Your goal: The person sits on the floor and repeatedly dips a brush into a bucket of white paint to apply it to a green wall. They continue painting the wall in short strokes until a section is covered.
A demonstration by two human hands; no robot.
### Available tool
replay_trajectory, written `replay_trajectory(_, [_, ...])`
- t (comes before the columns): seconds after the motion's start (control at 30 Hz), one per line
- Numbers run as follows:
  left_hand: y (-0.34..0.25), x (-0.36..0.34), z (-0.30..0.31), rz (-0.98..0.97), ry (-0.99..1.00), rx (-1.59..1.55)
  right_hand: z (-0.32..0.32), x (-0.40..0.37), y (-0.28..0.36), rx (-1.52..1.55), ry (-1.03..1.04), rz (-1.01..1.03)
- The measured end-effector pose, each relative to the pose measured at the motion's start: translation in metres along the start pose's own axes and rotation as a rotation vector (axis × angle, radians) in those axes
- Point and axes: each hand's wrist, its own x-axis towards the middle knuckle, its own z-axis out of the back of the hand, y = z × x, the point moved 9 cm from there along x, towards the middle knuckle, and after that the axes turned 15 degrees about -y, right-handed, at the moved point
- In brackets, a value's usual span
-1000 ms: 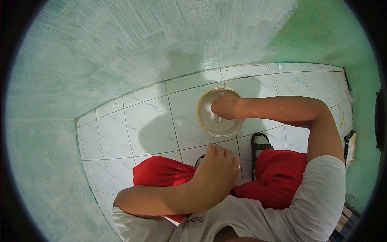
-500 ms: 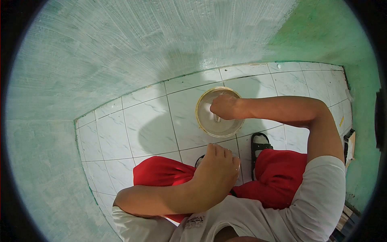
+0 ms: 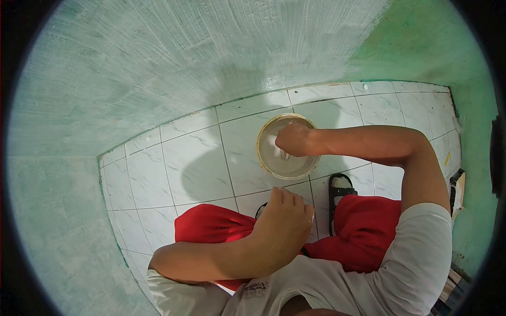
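Observation:
A round bucket (image 3: 287, 171) with a yellowish rim stands on the tiled floor, with pale whitish liquid inside. My right hand (image 3: 292, 139) reaches into it from the right, fingers closed. A short whitish piece (image 3: 284, 155) shows just below the fingers; its kind and the rest of it are hidden by the hand. My left hand (image 3: 284, 221) is bent at the wrist in front of my body, above my knee, apart from the bucket. Its fingers curl under and the palm is out of sight; nothing sticks out of it. Small white specks show near its fingers.
A wall (image 3: 174, 63) with streaky whitish strokes over green rises behind the bucket. White marbled tiles (image 3: 200, 171) cover the floor. My sandalled foot (image 3: 341, 187) is close to the bucket's lower right. Dark and pale objects (image 3: 457, 189) lean by the right wall.
Almost nothing differs. The right hand stays in the bucket, and the whitish piece under it has shifted very slightly.

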Motion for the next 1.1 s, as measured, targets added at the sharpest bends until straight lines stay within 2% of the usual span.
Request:
replay_trajectory(0.3, [0.001, 0.0, 0.0, -0.008, -0.04, -0.002, 0.005, -0.003, 0.001, 0.053, -0.019, -0.005])
replay_trajectory(0.5, [0.002, 0.0, 0.001, -0.017, -0.044, 0.011, -0.003, 0.0, 0.001, 0.028, 0.043, 0.004])
replay_trajectory(0.57, [0.002, 0.0, 0.002, -0.022, -0.056, 0.013, -0.002, 0.0, 0.0, 0.046, -0.007, 0.005])
replay_trajectory(0.67, [0.003, 0.001, 0.001, -0.02, 0.0, 0.005, -0.006, 0.002, 0.0, 0.009, 0.026, 0.001])
replay_trajectory(0.87, [0.004, 0.002, -0.001, -0.018, -0.019, 0.012, -0.014, 0.005, -0.002, 0.012, 0.026, 0.03])
replay_trajectory(1.1, [0.005, 0.009, -0.002, -0.024, -0.022, -0.008, 0.008, -0.006, -0.004, 0.061, -0.015, -0.037])
